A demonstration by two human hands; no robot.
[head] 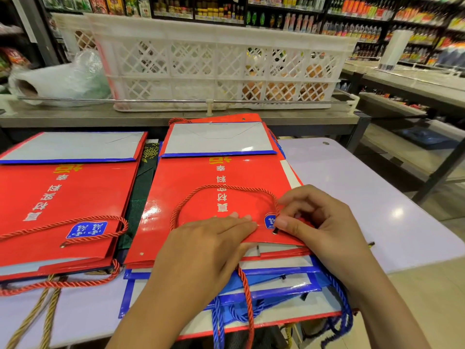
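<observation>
Bag [191, 182] | lower centre, pressed flat by straight-fingered left hand [201, 240] | cord [226, 186] pinched at eyelet [275, 232] by right hand [324, 222] | threading judged nearly finished

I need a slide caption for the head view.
Left hand presses the top red bag while right hand pinches its cord handle near the eyelet.
</observation>
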